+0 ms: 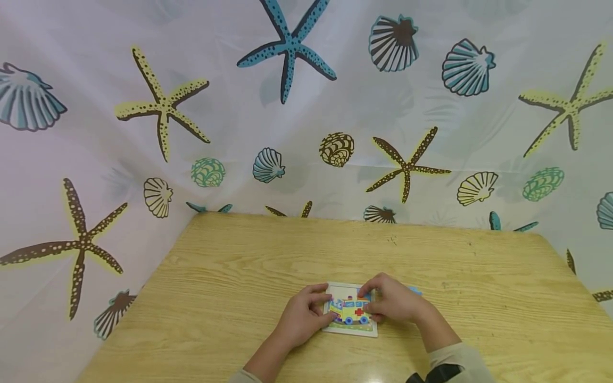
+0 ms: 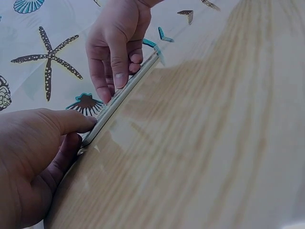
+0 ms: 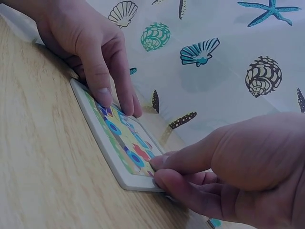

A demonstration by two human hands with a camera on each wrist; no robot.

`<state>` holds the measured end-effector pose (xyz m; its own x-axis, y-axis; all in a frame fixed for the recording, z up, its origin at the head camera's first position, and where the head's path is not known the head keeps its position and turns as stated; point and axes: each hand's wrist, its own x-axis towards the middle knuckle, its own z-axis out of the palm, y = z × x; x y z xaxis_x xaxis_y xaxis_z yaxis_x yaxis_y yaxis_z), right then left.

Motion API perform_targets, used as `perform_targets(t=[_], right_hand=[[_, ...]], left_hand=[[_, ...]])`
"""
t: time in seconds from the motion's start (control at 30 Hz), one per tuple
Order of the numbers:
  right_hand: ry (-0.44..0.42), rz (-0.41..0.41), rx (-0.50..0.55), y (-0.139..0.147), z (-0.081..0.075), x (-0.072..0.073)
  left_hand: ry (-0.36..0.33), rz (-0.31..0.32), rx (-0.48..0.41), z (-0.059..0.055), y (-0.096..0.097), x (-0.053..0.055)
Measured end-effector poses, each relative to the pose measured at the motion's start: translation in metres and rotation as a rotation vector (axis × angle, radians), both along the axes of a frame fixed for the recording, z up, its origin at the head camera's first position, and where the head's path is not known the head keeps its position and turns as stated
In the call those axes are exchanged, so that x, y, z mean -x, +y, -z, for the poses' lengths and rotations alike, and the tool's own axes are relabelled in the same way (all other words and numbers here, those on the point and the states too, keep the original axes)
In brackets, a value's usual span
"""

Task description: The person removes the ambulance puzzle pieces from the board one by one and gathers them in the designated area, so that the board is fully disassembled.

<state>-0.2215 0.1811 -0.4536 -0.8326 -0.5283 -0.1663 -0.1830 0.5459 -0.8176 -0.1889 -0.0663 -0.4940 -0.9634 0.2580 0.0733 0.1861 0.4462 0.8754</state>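
Note:
A small jigsaw puzzle in a pale frame lies on the wooden table, picturing a yellow ambulance with blue wheels and a red cross. The upper left of the picture area is plain cream; blue shows at the upper right. My left hand grips the frame's left side, thumb on top of the picture. At the right side, my right hand has thumb and index finger bent down onto a puzzle piece near the corner. The fingers hide much of that piece. Its other fingers curl beside the rim.
A light blue piece lies on the table behind my right hand. The wood-grain table spreads around the puzzle. A white curtain printed with starfish and shells hangs along the table's back and sides.

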Motion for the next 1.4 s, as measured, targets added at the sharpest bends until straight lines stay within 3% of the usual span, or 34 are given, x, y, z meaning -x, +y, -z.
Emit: perform_targets(t=[0.23, 0.63, 1.03, 1.4], right_hand=[[0.053, -0.003, -0.054, -0.008, -0.008, -0.004], [0.044, 0.075, -0.131, -0.014, -0.007, -0.015], [0.124, 0.066, -0.165, -0.013, -0.006, -0.009], [0.215, -0.063, -0.185, -0.006, -0.008, -0.005]], left_hand=[[0.002, -0.007, -0.003, -0.001, 0.0, 0.001], [-0.01, -0.006, -0.004, -0.002, -0.002, -0.003], [-0.016, -0.001, -0.01, -0.002, -0.002, -0.003], [-0.005, 0.017, -0.011, -0.004, -0.001, -0.002]])
